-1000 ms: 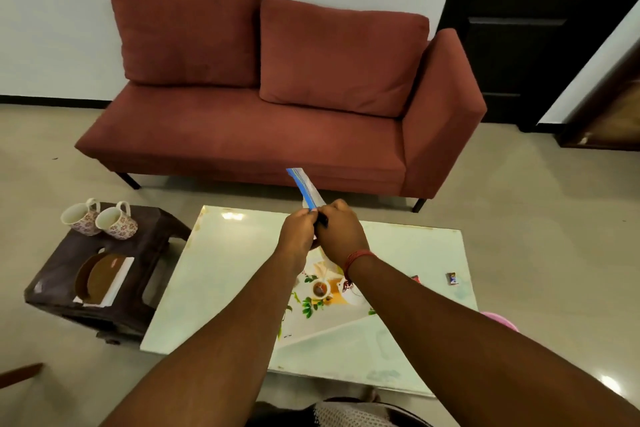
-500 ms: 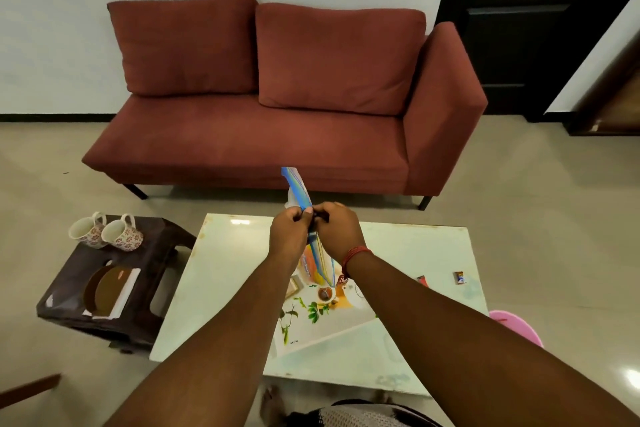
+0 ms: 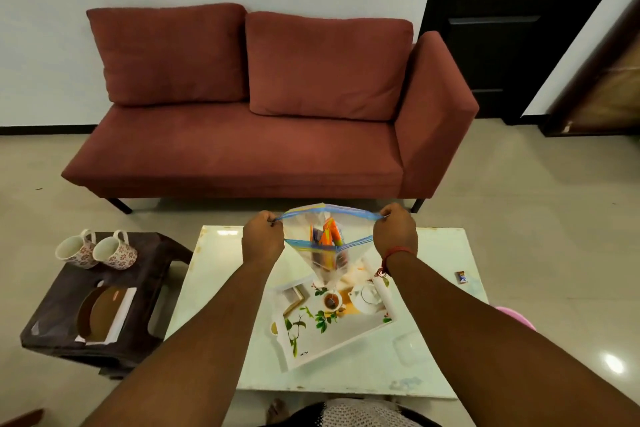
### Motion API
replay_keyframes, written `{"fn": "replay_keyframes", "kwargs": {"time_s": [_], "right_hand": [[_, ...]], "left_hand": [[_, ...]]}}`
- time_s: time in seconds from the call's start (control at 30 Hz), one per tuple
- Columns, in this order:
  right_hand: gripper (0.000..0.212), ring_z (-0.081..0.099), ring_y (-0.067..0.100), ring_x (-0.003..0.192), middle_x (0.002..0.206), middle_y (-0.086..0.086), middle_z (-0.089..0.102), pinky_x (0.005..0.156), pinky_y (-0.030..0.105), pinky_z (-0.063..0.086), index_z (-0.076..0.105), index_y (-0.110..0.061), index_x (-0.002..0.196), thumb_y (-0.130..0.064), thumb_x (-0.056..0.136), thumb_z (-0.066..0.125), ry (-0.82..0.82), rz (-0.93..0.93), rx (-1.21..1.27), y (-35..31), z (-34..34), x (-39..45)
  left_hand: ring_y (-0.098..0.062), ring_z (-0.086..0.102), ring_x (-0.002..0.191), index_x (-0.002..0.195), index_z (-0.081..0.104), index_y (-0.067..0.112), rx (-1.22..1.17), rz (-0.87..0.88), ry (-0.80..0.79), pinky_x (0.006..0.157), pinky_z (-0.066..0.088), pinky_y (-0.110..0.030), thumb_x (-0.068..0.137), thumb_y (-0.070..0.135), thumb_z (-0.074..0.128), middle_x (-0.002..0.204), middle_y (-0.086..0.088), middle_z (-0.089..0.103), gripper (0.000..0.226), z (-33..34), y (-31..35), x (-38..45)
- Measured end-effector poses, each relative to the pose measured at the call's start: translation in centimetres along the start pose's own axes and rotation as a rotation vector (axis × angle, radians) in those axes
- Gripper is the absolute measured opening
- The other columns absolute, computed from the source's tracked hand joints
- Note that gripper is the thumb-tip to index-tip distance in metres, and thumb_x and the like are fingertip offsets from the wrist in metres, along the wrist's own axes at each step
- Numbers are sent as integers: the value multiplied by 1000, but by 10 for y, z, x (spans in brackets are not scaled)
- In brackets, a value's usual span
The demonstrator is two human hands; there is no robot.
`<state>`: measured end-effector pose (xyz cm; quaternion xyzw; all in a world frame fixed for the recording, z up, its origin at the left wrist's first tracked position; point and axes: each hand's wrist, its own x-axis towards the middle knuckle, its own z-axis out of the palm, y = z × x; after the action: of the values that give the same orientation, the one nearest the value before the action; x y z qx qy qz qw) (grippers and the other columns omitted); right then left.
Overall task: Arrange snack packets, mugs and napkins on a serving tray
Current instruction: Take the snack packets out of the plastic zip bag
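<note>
A clear zip bag [image 3: 327,255] with a blue seal hangs above the table, its mouth pulled wide. Orange snack packets [image 3: 329,236] show inside it. My left hand [image 3: 262,236] pinches the bag's left rim and my right hand [image 3: 394,232] pinches its right rim. Below the bag a white serving tray [image 3: 346,340] with a tea and leaf print lies on the pale coffee table [image 3: 221,288]. Two floral mugs [image 3: 97,250] lie on their sides on a dark stool [image 3: 69,305] at the left, with napkins [image 3: 117,315] under a brown plate.
A small wrapped sweet [image 3: 461,277] lies near the table's right edge. A red sofa [image 3: 263,149] stands behind the table. A pink object [image 3: 516,317] peeks out at the table's right side. A dark door [image 3: 502,28] is at the back right.
My hands were together, pinching the closed top of the bag. They have moved apart, left and right, and the bag's mouth is now spread wide, showing the packets inside.
</note>
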<state>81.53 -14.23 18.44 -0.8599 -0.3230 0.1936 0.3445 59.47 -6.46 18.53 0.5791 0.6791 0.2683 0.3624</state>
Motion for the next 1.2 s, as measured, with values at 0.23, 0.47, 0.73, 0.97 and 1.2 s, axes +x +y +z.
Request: {"fn": "replay_keyframes", "kwargs": {"time_s": [0.23, 0.47, 0.73, 0.97, 1.2], "right_hand": [[29, 54, 35, 94, 105, 15, 57, 81, 43, 46, 61, -8, 102, 2, 78, 50, -33, -592, -376, -18, 22, -23], [35, 54, 36, 122, 132, 19, 58, 100, 35, 42, 54, -9, 132, -21, 99, 50, -775, -478, -598, -23, 50, -36], [37, 59, 37, 118, 127, 21, 62, 101, 40, 44, 58, 0, 128, 2, 91, 55, -767, -597, -709, -26, 52, -29], [29, 66, 35, 92, 103, 13, 68, 73, 35, 51, 69, -13, 106, -22, 98, 43, -477, -618, -396, -25, 51, -21], [15, 61, 14, 84, 93, -7, 65, 65, 32, 51, 67, -25, 93, -22, 85, 54, -279, -686, 43, -4, 35, 1]], "left_hand": [[-35, 69, 82, 84, 62, 9, -86, 71, -125, 69, 60, -54, 92, 8, 57, 85, -16, 65, 10, 20, 18, -4], [-29, 69, 82, 84, 65, 12, -108, 116, -117, 71, 60, -54, 93, 14, 60, 83, -10, 67, 10, 28, 35, -11], [-22, 71, 77, 86, 64, 20, -132, 76, -26, 69, 63, -48, 95, 18, 59, 79, -1, 68, 10, 34, 42, -21], [-23, 70, 79, 91, 65, 17, -167, -49, 73, 67, 63, -48, 94, 15, 61, 84, -5, 69, 6, 33, 25, -18], [-32, 69, 88, 91, 62, 13, -112, -227, 166, 73, 62, -51, 94, 18, 59, 93, -15, 69, 7, 33, -14, -12]]}}
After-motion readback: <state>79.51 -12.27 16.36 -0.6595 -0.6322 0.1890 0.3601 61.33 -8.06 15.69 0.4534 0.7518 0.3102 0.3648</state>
